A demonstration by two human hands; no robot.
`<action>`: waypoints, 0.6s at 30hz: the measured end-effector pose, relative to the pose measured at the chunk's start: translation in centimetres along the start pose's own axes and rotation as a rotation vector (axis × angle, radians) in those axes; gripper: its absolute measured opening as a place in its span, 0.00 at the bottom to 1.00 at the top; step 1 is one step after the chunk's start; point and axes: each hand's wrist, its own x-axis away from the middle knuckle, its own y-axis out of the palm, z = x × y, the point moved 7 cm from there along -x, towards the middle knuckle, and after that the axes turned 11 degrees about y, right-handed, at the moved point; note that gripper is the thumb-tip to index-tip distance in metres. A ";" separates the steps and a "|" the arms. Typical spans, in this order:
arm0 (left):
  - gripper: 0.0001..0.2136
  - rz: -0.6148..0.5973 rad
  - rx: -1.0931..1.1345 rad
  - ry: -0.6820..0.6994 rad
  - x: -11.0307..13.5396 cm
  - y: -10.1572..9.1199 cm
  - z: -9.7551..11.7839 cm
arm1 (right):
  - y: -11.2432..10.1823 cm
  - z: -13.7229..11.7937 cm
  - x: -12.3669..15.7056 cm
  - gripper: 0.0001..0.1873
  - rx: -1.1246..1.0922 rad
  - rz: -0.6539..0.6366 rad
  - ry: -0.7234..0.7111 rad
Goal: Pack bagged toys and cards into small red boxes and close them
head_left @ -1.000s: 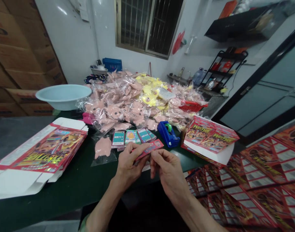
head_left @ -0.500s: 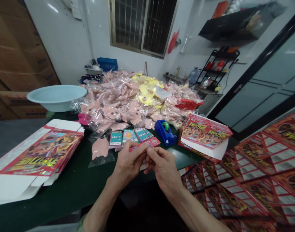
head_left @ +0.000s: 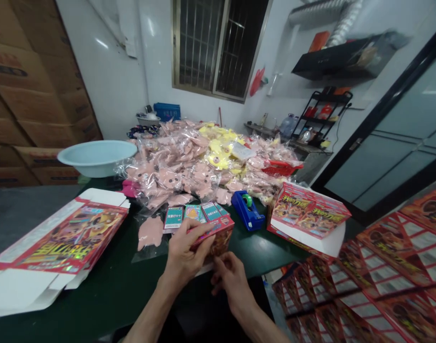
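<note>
A small red printed cardboard box [head_left: 221, 239] is gripped in my left hand [head_left: 185, 250], thumb along its top and fingers around its side. My right hand [head_left: 232, 280] is at the box's lower near end, fingers curled close to a pale flap; whether they pinch it is hidden. Just beyond the box lie several stacks of teal-and-white cards [head_left: 174, 218]. A pink animal-shaped piece in a clear bag [head_left: 150, 232] lies left of the cards. To the right stands a blue tape dispenser [head_left: 248, 211] with a green roll.
Bagged pink and yellow pieces [head_left: 182, 164] are heaped at the back. Flattened printed cartons [head_left: 78, 238] lie left, below a pale blue basin [head_left: 98, 159]. An open display box [head_left: 309, 214] with small boxes stands right, beside many stacked printed boxes [head_left: 378, 267].
My right hand has moved down from the box's top to its lower near end. More of the box's side now shows. My left hand keeps its hold. The view has tilted up slightly.
</note>
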 end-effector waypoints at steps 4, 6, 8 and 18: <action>0.07 0.271 0.146 -0.309 2.7 -4.1 -2.9 | -2.4 -2.6 1.3 0.23 0.076 0.159 -0.204; 0.09 0.512 0.344 -0.534 5.4 -5.0 -4.7 | -2.4 -4.5 1.9 0.20 0.097 0.123 -0.338; 0.14 0.578 0.527 -0.702 7.5 -4.1 -5.9 | -1.8 -6.6 1.9 0.17 0.118 0.029 -0.406; 0.33 -0.107 -0.186 -0.161 2.8 -4.0 -1.9 | 5.7 -16.6 4.5 0.09 1.046 -0.398 -0.872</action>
